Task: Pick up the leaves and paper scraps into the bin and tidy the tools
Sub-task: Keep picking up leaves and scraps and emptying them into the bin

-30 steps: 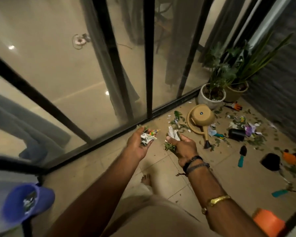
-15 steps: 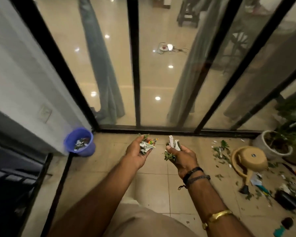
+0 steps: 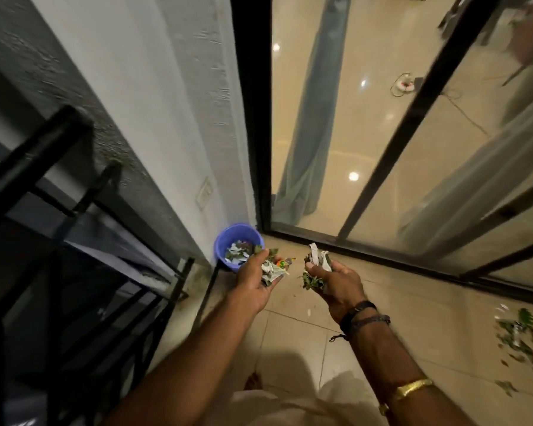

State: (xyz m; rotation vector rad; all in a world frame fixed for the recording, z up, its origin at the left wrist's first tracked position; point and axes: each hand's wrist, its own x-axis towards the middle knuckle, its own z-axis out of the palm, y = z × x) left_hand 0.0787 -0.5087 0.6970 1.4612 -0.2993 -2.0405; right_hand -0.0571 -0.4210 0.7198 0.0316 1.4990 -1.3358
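A white, rough-plastered wall (image 3: 154, 103) fills the upper left, with 1 pale rectangular switch plate (image 3: 204, 192) low on it. A black metal railing (image 3: 37, 167) of bars and crossbars runs along the left edge of the beige tiled balcony floor (image 3: 296, 339). At the floor's far edge stands a black-framed sliding glass door (image 3: 250, 118). Behind the glass hang 2 curtains, a blue-grey one (image 3: 314, 118) beside the frame and a paler one (image 3: 474, 192) further right. A small round white device (image 3: 404, 85) with a thin cable lies on the glossy indoor floor.

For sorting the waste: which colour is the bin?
Blue-violet bin, shown best in the head view.
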